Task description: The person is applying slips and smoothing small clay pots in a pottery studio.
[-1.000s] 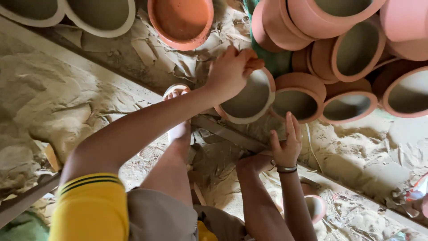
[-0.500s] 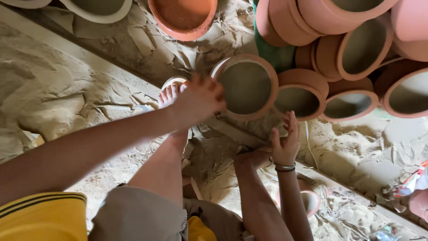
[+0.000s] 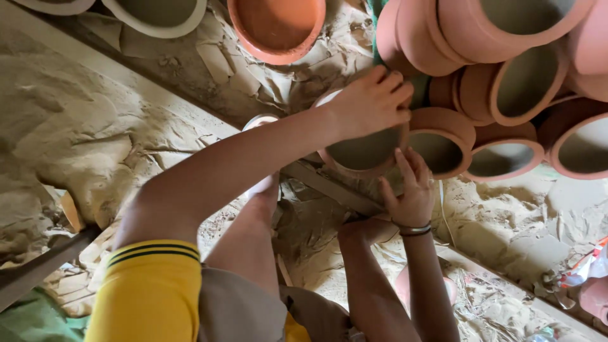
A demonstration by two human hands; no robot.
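Hands first, from the head camera: our left hand (image 3: pixel 370 101), reaching out from the yellow sleeve with dark stripes (image 3: pixel 149 291), is curled over the upper rim of the round terracotta clay pot with the grey-brown inside (image 3: pixel 361 152), fingers bent down onto its edge. Half a second ago that hand lay lower and to the left, off the rim, with the whole mouth of the pot showing; now it covers the top of it. Our right hand (image 3: pixel 411 193), with the dark metal bangle (image 3: pixel 415 230) at the wrist, was spread open well below the pot then; now its fingers, open and loosely spread, touch the lower right rim. We judge the pot is steadied between both hands, though we cannot tell whether it is lifted. It sits tilted on the pale sandy, clay-caked ground (image 3: pixel 63 145), just above a long wooden strip (image 3: pixel 329 190). Room is tight on the right: a second terracotta pot of like shape (image 3: pixel 443 142) stands just beside it, seemingly touching, and a stack of pink-orange pots (image 3: pixel 443 31) crowds in above. An orange clay bowl (image 3: pixel 275 25) lies near the upper left. Open ground lies to the left, beyond our bare leg (image 3: pixel 259 202).
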